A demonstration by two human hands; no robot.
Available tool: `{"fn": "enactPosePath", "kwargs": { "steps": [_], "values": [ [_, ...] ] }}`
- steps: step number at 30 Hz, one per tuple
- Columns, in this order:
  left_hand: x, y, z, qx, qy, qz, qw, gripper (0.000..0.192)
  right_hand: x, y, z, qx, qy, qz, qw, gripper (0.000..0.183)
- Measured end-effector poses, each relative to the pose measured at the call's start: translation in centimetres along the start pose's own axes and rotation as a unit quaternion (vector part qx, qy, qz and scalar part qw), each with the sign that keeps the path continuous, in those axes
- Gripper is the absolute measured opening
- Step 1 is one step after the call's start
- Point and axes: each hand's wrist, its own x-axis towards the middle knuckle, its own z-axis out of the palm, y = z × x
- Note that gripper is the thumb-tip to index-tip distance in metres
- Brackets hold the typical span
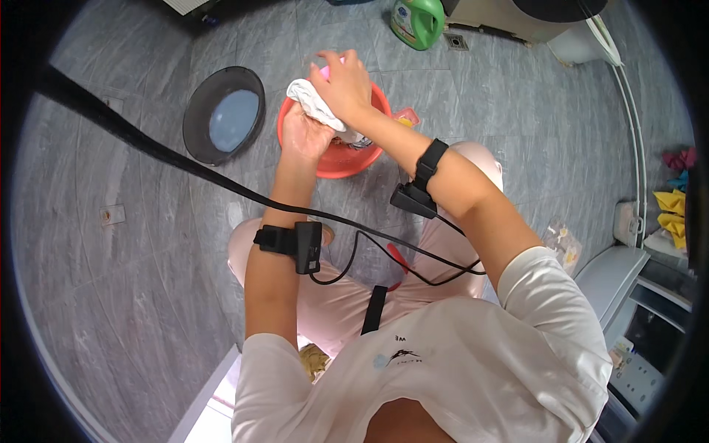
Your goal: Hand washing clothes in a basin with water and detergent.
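My left hand [306, 134], palm turned up, supports a bunched white cloth [314, 104] over a red plastic basin [346, 166]. The cloth covers its fingers. My right hand [348, 87] bends over the cloth from above, its fingers around a small pink object [325, 72]. Most of that object is hidden, so I cannot tell what it is. Inside the basin, partly behind my right wrist, lies a patterned dark-and-white cloth [357, 144].
A dark grey basin [195, 124] holding bluish liquid stands left of the red one. A small red dish [410, 115] with something yellow touches or nears the red basin's right side. Farther off stands a green detergent bottle [426, 25] by a floor drain [456, 42]. A black cable [221, 176] crosses above my left forearm.
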Motion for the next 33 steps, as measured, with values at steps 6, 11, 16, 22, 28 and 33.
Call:
{"fn": "enactPosePath", "kwargs": {
  "steps": [6, 11, 16, 22, 28, 33],
  "values": [
    [-0.6, 2.4, -3.5, -0.065, -0.269, -0.042, 0.96, 0.039, -4.3, -5.3, -0.7, 0.097, -0.05, -0.191, 0.975, 0.036],
    [0.2, 1.3, -1.3, -0.121, -0.251, -0.086, 0.957, 0.039, -0.7, -2.1, -0.5, 0.037, -0.077, -0.083, 0.993, 0.039],
    [-0.5, 2.6, -1.2, -0.084, -0.127, -0.025, 0.988, 0.037, 2.2, -1.7, -0.4, -0.001, -0.132, 0.014, 0.991, 0.044],
    [-1.0, 3.1, 0.8, -0.092, -0.084, 0.053, 0.991, 0.033, 6.0, -6.1, -2.2, -0.044, -0.328, -0.01, 0.943, 0.054],
    [-1.0, 4.0, -0.7, -0.087, -0.109, 0.02, 0.99, 0.043, 0.0, -5.4, -1.5, 0.015, -0.169, -0.098, 0.981, 0.05],
    [-1.3, 3.9, -2.4, 0.013, -0.228, 0.038, 0.973, 0.035, -4.4, -7.0, -4.3, 0.077, -0.135, -0.166, 0.974, 0.044]
  ]
}}
